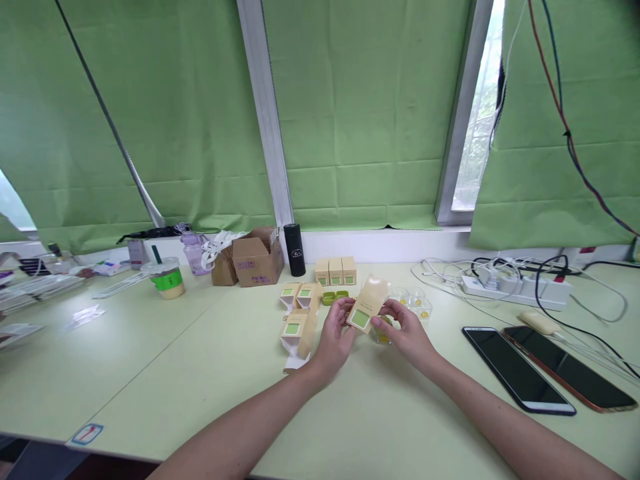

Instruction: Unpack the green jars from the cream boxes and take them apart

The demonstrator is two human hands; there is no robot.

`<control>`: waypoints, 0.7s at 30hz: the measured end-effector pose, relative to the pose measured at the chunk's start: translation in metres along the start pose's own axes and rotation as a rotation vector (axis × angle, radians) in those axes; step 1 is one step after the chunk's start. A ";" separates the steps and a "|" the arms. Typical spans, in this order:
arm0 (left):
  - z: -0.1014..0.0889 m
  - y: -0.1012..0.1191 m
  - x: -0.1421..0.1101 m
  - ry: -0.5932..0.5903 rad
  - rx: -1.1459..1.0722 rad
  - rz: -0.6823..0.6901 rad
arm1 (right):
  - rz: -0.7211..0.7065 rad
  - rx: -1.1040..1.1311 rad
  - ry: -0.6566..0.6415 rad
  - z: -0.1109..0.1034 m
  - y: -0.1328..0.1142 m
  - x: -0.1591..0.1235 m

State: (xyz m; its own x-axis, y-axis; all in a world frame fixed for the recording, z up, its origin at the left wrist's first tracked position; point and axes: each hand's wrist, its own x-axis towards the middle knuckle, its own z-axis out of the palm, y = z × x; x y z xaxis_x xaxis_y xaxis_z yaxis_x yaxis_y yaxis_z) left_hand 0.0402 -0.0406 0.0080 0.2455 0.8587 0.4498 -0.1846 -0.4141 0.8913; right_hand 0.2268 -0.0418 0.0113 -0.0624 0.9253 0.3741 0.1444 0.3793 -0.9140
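Observation:
Between my two hands is a flat, cream-coloured folding carton (369,303) with a green square on it, tilted above the table. My left hand (336,339) grips its left edge. On its right edge are the fingers of my right hand (407,333), closed on it. Behind the right fingers sits a small clear container (383,331) with something yellowish in it, partly hidden. Several opened cartons (299,331) like it lie left of my left hand. Just beyond are green square pieces (335,297), clear containers with yellow centres (416,301), and a row of closed cartons (335,271).
A black bottle (295,250) and a cardboard box (257,258) stand at the back, with a lidded drink cup (165,279) farther left. Two phones (519,370) lie at right, near a power strip (515,291) and tangled cables. The table's front edge (125,456) shows at lower left.

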 end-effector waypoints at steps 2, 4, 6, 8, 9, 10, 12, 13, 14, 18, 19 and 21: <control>0.000 0.001 -0.001 -0.003 0.006 0.007 | 0.007 0.020 -0.004 -0.001 0.002 0.000; 0.001 0.001 -0.001 -0.010 0.010 0.013 | 0.018 0.039 -0.003 -0.001 0.003 0.000; 0.001 0.001 -0.002 -0.016 0.007 0.005 | 0.034 0.060 0.002 -0.002 0.004 0.000; 0.000 0.001 -0.002 -0.015 0.003 -0.015 | 0.055 0.080 0.016 -0.002 0.003 0.001; 0.000 0.000 -0.003 -0.014 -0.001 -0.025 | 0.065 0.089 0.024 -0.002 0.003 0.001; 0.000 0.000 -0.003 -0.014 -0.006 -0.035 | 0.075 0.096 0.033 -0.001 0.002 0.001; -0.001 -0.001 -0.003 -0.018 -0.018 -0.047 | 0.090 0.107 0.042 -0.001 0.000 0.002; -0.001 -0.002 -0.003 -0.021 -0.021 -0.049 | 0.093 0.113 0.042 -0.001 0.000 0.002; -0.001 -0.002 -0.003 -0.023 -0.017 -0.047 | 0.094 0.120 0.042 -0.001 -0.001 0.002; 0.001 0.001 -0.005 -0.014 0.080 -0.024 | 0.093 0.137 0.047 -0.002 0.001 0.002; 0.001 0.002 -0.006 -0.008 0.120 -0.017 | 0.092 0.141 0.048 -0.002 0.002 0.002; 0.002 0.004 -0.007 0.009 0.214 -0.001 | 0.088 0.148 0.040 -0.002 0.003 0.002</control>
State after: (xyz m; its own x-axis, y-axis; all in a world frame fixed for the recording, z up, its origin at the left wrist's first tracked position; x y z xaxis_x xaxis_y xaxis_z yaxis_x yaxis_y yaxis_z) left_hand 0.0392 -0.0485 0.0090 0.2365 0.8616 0.4492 0.0224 -0.4670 0.8840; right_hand 0.2294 -0.0389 0.0093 -0.0159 0.9553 0.2953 0.0004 0.2953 -0.9554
